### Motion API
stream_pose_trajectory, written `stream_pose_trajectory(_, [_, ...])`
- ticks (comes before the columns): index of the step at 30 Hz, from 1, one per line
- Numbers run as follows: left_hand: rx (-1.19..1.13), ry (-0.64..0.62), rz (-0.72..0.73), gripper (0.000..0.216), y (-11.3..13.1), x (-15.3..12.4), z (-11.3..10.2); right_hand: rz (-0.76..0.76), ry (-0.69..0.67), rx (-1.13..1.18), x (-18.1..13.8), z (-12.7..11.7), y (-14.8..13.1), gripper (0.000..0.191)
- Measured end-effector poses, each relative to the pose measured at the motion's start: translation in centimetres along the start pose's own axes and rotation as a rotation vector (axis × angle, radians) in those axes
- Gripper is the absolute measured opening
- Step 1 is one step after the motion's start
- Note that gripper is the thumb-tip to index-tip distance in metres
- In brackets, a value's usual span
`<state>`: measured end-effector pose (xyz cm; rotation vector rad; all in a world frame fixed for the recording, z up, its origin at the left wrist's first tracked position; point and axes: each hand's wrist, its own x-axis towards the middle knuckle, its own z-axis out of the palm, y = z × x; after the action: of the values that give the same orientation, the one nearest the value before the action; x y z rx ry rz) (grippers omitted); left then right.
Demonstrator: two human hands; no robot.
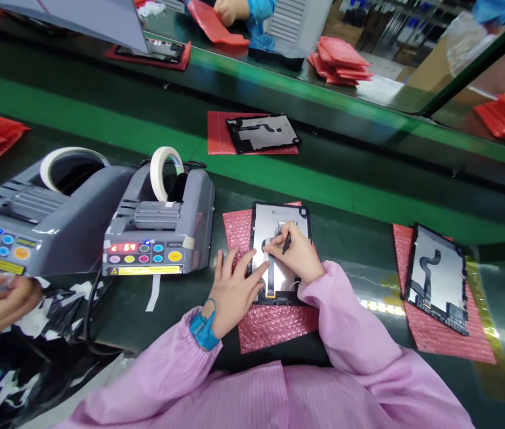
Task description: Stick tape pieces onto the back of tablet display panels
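Note:
A tablet display panel (281, 214) with a silver back and black frame lies on a red bubble-wrap bag (274, 328) in front of me. A flat ribbon cable (270, 277) runs down its middle. My left hand (236, 289) rests on the panel's left part, fingers spread, fingertips near the cable; a blue wrist strap (205, 328) is around that wrist. Over the panel, my right hand (294, 253) is closed around a slim black pen-like tool (287, 243). Its thumb and forefinger are pinched by the cable's upper part; whether they also grip the cable is hidden.
Two grey tape dispensers (158, 217) stand to the left, one with a tape strip (154, 292) hanging out. Other panels lie on red bags at right (437, 274) and behind (265, 132). A co-worker's hand (2, 307) is at far left, another (232, 11) across the bench.

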<state>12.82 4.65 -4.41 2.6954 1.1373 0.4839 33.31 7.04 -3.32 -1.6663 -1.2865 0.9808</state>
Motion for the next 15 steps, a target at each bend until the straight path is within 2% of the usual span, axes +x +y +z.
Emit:
stream_pose_trajectory(9, [0.015,0.014,0.053,0.045,0.2,-0.2,0.3,-0.027,-0.006,0.000,-0.1,0.2,0.3,0.044])
stream_pose_trajectory(12, [-0.003,-0.009,0.061,0.044,0.1,0.0,0.4,-0.039,0.100,-0.065,0.3,0.6,0.2,0.045])
stream_pose_trajectory(15, [-0.012,-0.031,0.043,0.044,-0.1,0.0,0.3,-0.033,0.227,-0.098,2.1,0.7,0.3,0.048])
